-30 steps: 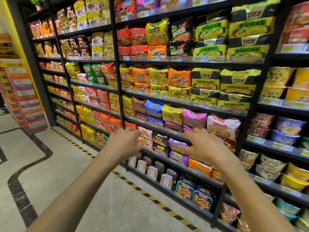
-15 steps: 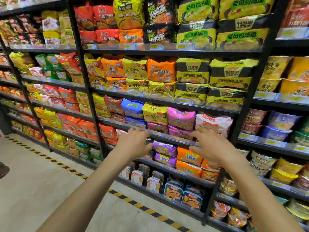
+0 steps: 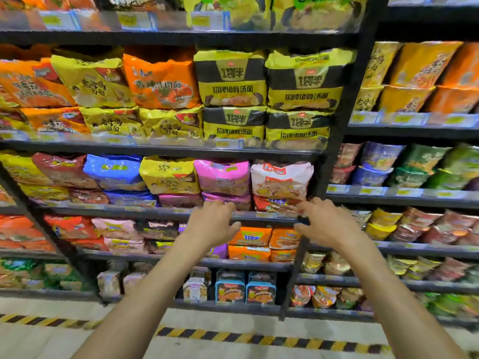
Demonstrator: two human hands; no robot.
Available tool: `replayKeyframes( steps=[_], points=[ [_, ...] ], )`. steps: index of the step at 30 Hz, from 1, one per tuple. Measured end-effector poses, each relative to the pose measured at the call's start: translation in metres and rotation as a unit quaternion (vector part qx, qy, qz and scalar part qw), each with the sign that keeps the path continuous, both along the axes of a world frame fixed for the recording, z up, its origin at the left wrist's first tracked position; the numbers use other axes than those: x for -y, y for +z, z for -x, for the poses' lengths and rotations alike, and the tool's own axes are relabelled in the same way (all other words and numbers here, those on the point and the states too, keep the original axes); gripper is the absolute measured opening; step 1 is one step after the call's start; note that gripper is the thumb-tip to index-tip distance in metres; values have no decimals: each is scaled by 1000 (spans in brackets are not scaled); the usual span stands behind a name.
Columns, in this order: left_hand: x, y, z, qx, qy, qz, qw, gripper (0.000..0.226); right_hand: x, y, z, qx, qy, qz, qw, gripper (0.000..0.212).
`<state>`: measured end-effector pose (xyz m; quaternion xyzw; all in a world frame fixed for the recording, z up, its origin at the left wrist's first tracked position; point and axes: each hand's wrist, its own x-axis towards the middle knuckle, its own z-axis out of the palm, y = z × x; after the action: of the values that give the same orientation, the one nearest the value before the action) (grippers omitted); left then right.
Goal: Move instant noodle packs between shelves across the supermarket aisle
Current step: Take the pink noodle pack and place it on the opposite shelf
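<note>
A black shelf rack (image 3: 166, 151) full of instant noodle packs fills the view. A white and red noodle pack (image 3: 281, 181) stands on the middle shelf, with a red pack (image 3: 272, 204) under it and a pink pack (image 3: 222, 177) to its left. My left hand (image 3: 211, 224) is stretched toward the shelf edge below the pink packs, fingers apart, holding nothing. My right hand (image 3: 328, 222) reaches just below and right of the white and red pack, fingers spread, empty. Orange packs (image 3: 250, 237) sit one shelf lower between my hands.
Yellow and black packs (image 3: 261, 99) fill the shelf above. A black upright post (image 3: 342, 120) separates this bay from cup noodles (image 3: 414, 167) on the right. Boxed cups (image 3: 245, 291) sit on the bottom shelf. A yellow and black floor stripe (image 3: 259, 338) runs along the rack's base.
The view has come much closer to the rack and turned to face it. Both hands have risen and reached forward to the shelf with the pink and white packs.
</note>
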<state>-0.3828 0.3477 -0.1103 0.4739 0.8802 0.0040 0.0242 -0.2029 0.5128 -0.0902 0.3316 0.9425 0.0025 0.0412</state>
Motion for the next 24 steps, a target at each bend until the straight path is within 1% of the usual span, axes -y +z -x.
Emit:
replayKeyframes(
  steps=[3, 5, 10, 15, 19, 22, 24],
  points=[
    [-42, -16, 15, 10, -13, -14, 1000, 49, -34, -13, 12, 16, -13, -14, 1000, 62],
    [-70, -27, 21, 17, -18, -28, 999, 47, -56, -25, 19, 8, -16, -22, 1000, 64],
    [-126, -61, 32, 21, -2, -61, 998, 50, -95, -62, 42, -34, 14, -15, 999, 50],
    [-158, -85, 37, 15, 9, -96, 995, 51, -127, -95, 54, -80, 25, 3, 996, 45],
    [-173, -98, 41, 41, 2, -170, 985, 55, -141, -115, 54, -141, 23, 14, 990, 48],
    [-184, -111, 47, 85, 15, -241, 967, 59, -154, -127, 60, -199, 0, 68, 978, 60],
    [-191, -124, 54, 121, 33, -295, 947, 64, -162, -137, 64, -261, -10, 107, 959, 65]
  ],
)
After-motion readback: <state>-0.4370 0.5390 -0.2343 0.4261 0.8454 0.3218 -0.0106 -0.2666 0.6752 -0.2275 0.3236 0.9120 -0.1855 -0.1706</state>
